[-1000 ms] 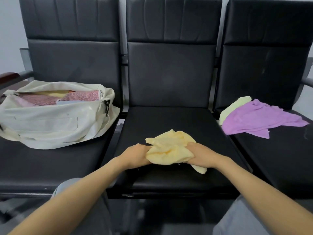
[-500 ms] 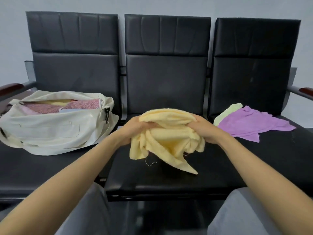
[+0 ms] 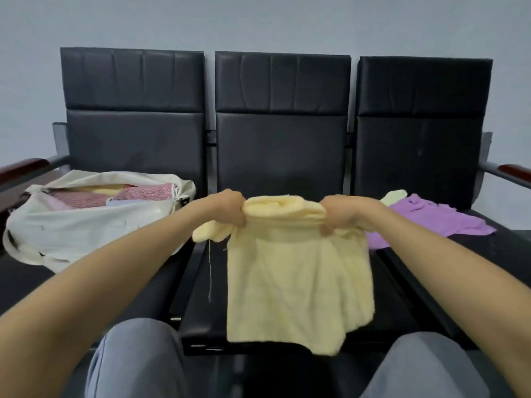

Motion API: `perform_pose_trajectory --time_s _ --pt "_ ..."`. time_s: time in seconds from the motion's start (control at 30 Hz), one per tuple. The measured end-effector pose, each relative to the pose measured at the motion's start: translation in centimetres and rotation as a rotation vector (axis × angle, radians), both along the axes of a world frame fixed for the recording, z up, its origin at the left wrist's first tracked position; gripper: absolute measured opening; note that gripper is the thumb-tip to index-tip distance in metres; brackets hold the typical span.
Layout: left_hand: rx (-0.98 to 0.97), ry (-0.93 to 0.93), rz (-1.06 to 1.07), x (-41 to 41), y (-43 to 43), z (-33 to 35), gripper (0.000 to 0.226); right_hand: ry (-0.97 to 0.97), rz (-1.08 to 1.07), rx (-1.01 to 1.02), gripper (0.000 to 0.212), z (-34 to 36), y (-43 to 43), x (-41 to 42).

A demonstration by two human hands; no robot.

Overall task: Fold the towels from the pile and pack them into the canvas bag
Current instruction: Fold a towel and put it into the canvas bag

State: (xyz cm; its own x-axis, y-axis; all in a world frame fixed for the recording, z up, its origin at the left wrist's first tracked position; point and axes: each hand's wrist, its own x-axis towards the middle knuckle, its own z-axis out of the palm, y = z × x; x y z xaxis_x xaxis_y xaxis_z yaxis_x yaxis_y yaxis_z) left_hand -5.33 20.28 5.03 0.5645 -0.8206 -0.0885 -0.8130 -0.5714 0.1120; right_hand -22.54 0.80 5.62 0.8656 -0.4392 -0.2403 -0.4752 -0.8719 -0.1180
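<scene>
**Opening the Yellow Towel Before the Fold**

Nearest the camera, the person's knees [image 3: 135,360], in grey trousers, frame the work area. Between and above them the yellow towel [image 3: 298,285] hangs in the air in front of the middle seat [image 3: 198,294]. Whether its lower part touches the seat edge cannot be told. The left hand [image 3: 231,211] and the right hand [image 3: 340,215] each grip the upper edge, fingers curled round bunched cloth.

Procedure, as judged from this position: the step in hand is opening the towel flat.

1. The upper edge is rolled and gathered between the hands, and a lump of cloth sticks out beside the left hand. Each hand should work outward to a true corner, so that the edge draws taut and the panel hangs square.
2. The lower hem is uneven. It should be levelled before the towel is laid on the seat.
3. A loose thread [image 3: 210,271] dangles below the left hand and may snag.

The towel is pale yellow terry, soft and limp, with vertical creases running down the hanging panel.

Farther off, the canvas bag [image 3: 86,234] lies open on the left seat and already holds folded cloths. On the right seat, the remaining pile is a purple towel [image 3: 436,221] with a pale green towel [image 3: 396,196] showing at its far edge. Most of the task appears to be done.
</scene>
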Motion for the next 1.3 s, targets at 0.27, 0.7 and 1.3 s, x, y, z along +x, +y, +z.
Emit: perform_pose_trajectory --time_s 0.27,0.7,1.3 --pt "-0.625 -0.691 0.013 3.5 -1.6 -6.2 0.037 -0.797 0.036 -0.683 0.024 -4.6 -2.0 4.2" --pt "-0.065 0.427 -0.048 2.0 1.3 -15.2 0.031 0.111 0.120 0.159 0.019 -14.4 -3.0 0.4" --pt "-0.008 0.486 0.138 2.5 0.7 -13.7 0.040 -0.116 -0.018 0.316 0.029 -13.8 -4.5 -1.2"
